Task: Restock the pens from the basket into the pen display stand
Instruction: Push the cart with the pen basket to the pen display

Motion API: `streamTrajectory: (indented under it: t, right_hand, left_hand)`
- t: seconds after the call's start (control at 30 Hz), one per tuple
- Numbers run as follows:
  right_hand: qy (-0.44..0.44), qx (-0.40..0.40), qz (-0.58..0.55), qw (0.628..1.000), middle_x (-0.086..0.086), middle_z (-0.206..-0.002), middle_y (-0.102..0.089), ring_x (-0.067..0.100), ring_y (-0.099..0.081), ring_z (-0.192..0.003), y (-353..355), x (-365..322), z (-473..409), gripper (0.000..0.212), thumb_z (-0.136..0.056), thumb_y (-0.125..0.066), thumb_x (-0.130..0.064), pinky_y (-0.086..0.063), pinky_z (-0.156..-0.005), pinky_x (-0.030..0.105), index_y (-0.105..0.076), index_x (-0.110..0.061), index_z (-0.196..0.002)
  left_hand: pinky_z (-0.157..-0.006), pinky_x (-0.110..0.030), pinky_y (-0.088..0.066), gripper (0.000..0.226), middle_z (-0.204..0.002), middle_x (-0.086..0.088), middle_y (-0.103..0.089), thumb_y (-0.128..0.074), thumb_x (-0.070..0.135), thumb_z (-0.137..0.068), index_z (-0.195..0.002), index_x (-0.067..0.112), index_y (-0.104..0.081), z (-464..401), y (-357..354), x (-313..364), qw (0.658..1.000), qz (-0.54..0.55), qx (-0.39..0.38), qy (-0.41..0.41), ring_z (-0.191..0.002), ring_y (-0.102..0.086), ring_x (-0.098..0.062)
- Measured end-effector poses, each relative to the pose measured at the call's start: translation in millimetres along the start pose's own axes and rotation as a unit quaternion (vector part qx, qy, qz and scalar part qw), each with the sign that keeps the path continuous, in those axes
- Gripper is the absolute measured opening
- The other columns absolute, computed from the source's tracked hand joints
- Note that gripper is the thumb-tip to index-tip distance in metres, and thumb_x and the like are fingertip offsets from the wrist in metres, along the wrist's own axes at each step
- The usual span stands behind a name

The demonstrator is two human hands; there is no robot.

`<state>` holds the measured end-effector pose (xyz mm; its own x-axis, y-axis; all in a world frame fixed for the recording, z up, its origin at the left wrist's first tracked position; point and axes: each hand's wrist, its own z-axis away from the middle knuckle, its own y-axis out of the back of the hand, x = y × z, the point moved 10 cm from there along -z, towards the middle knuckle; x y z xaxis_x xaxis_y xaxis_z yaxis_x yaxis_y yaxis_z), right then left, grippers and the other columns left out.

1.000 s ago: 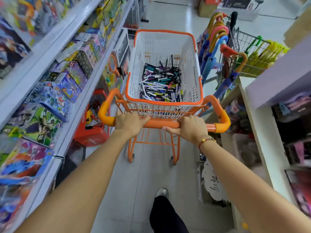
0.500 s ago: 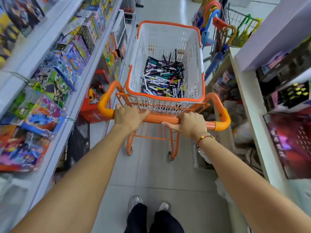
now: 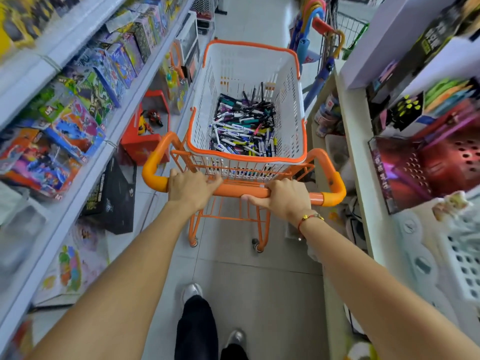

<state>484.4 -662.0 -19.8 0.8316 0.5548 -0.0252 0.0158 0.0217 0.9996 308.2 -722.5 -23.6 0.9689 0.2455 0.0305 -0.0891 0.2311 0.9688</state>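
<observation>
A white basket with an orange rim (image 3: 293, 105) rides on an orange trolley in a shop aisle. A heap of several pens (image 3: 244, 128) lies on the basket's bottom. The trolley's orange handle bar (image 3: 241, 190) runs across in front of me. My left hand (image 3: 191, 188) grips the bar left of centre. My right hand (image 3: 283, 197), with a red bracelet at the wrist, grips it right of centre. No pen display stand is in view.
Shelves of boxed toys (image 3: 78, 120) line the left side. A white shelf unit with boxes and baskets (image 3: 358, 152) stands close on the right. Umbrellas (image 3: 309, 35) and a wire bin (image 3: 350, 29) sit ahead on the right. My feet are on the tiled floor (image 3: 259, 294).
The trolley has rolled forward along the aisle with both hands holding its bar. Shelves have slid past on both sides, and the umbrellas are nearer.
</observation>
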Motion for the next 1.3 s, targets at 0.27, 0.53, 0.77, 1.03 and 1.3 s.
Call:
streamTrajectory:
  t: [0.27,0.53,0.77,1.03,1.3]
  right_hand:
    - [0.007,-0.024,0.008,1.0,-0.005,-0.06,-0.059,0.015,-0.054,-0.053,-5,-4,82,0.081,-0.07,-0.028,-0.091,-0.041,-0.052,0.026,-0.065,-0.019,-0.069]
    - [-0.023,-0.05,-0.014,0.998,-0.003,-0.056,-0.056,0.015,-0.05,-0.048,-7,-31,148,0.086,-0.069,-0.029,-0.092,-0.038,-0.052,0.027,-0.064,-0.014,-0.066]
    - [-0.05,-0.068,-0.042,0.996,-0.001,-0.055,-0.055,0.021,-0.053,-0.053,-7,-74,210,0.074,-0.073,-0.037,-0.088,-0.039,-0.056,0.029,-0.05,-0.017,-0.055]
    - [-0.082,-0.226,-0.229,0.943,-0.008,-0.044,-0.057,0.027,-0.067,-0.07,-88,-89,266,0.095,-0.045,-0.032,-0.103,-0.052,-0.058,0.024,-0.055,-0.014,-0.066]
    - [-0.122,-0.1,-0.266,0.951,0.012,-0.091,-0.071,0.03,-0.068,-0.084,17,-2,204,0.03,-0.101,-0.043,-0.032,-0.055,-0.074,0.041,-0.065,-0.011,-0.1]
  left_hand:
    - [-0.093,-0.042,-0.035,0.036,-0.076,-0.004,-0.051,-0.024,0.03,-0.105,-0.135,0.038,-0.041,79,-24,24,1.0,0.007,-0.01,-0.007,-0.08,-0.052,-0.026]
    - [-0.094,-0.042,-0.034,0.037,-0.076,-0.003,-0.054,-0.025,0.037,-0.104,-0.12,0.029,-0.058,138,-42,19,0.999,-0.01,-0.023,-0.02,-0.084,-0.055,-0.025]
    - [-0.089,-0.04,-0.033,0.044,-0.064,0.001,-0.044,-0.022,0.043,-0.101,-0.106,0.027,-0.062,197,-58,-4,0.998,-0.013,-0.057,-0.025,-0.072,-0.043,-0.021]
    - [-0.091,-0.039,-0.04,0.059,-0.075,-0.002,-0.066,-0.031,0.058,-0.095,-0.071,0.018,-0.067,236,-75,-36,0.996,0.039,-0.081,0.021,-0.076,-0.058,-0.022]
    - [-0.074,-0.035,-0.04,0.026,-0.098,-0.007,-0.07,-0.047,0.029,-0.098,-0.098,0.015,-0.07,199,-6,22,0.983,0.148,0.1,0.041,-0.092,-0.064,-0.033]
